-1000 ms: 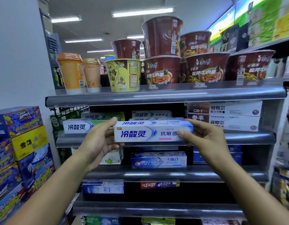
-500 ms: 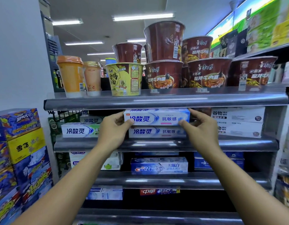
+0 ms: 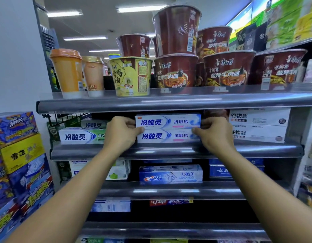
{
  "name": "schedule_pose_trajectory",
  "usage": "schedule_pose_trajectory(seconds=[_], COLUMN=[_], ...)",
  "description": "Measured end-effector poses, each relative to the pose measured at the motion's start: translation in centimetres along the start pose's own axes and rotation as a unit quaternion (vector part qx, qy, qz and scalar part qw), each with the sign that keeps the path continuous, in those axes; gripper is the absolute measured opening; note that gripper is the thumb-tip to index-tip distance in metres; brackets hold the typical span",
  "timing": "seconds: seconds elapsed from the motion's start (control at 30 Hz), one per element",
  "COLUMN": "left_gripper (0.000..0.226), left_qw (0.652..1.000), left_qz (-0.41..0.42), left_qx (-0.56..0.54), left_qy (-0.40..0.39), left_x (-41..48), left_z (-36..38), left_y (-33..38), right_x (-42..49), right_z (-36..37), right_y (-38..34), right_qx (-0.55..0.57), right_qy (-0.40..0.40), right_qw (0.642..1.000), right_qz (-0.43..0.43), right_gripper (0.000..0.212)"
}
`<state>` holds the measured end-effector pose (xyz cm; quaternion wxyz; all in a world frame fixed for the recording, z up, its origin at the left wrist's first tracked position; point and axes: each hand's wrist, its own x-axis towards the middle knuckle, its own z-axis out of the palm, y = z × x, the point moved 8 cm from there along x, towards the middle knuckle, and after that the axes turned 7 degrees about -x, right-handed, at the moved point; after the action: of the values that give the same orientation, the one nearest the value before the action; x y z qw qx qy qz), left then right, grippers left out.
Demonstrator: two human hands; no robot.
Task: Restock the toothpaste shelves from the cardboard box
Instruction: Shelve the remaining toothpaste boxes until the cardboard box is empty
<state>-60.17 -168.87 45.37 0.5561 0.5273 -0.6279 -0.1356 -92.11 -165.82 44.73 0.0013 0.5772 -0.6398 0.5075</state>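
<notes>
Gripping the shelf's (image 3: 169,151) top toothpaste box (image 3: 167,121) are left hand (image 3: 121,133) and right hand (image 3: 215,133).

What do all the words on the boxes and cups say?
"冷酸灵 抗敏感": top toothpaste box, lower toothpaste box.
"冷酸灵": green toothpaste box.
"Crest": blue box.
"谷物": white boxes.
"雪花": yellow carton.
"牛肉面": noodle bowl.
Small print: too blurred.

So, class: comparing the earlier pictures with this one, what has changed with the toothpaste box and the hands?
The toothpaste box went from in front of the shelf, up and inward, onto a matching box. The left hand and right hand still hold its ends. The noodle bowls above stayed put.
</notes>
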Motion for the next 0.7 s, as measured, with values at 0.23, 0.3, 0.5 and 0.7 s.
schedule_pose_trajectory(seconds=[0.23, 0.3, 0.5, 0.7], left_gripper=[0.029, 0.03, 0.029, 0.022], left_qw=[0.996, 0.995, 0.993, 0.965], left_qz=[-0.009, -0.02, 0.029, 0.241], left_qx=[0.086, 0.088, 0.102, 0.012], left_qy=[0.034, 0.04, 0.044, 0.104], left_x=[1.6, 1.8, 0.4, -7.4], left_z=[1.2, 1.4, 0.5, -1.9], left_y=[0.5, 0.2, 0.8, 2.7], right_x=[2.1, 2.0, 0.1, -7.9], right_z=[1.7, 2.0, 0.6, -1.9], right_y=[-0.6, -0.7, -1.9, -2.5], right_qx=[-0.052, -0.062, -0.08, 0.028], right_qy=[-0.007, -0.001, 0.025, 0.129], right_qw=[0.996, 0.995, 0.996, 0.981], right_qz=[0.07, 0.08, 0.023, -0.145], right_gripper=[0.03, 0.031, 0.021, 0.024])
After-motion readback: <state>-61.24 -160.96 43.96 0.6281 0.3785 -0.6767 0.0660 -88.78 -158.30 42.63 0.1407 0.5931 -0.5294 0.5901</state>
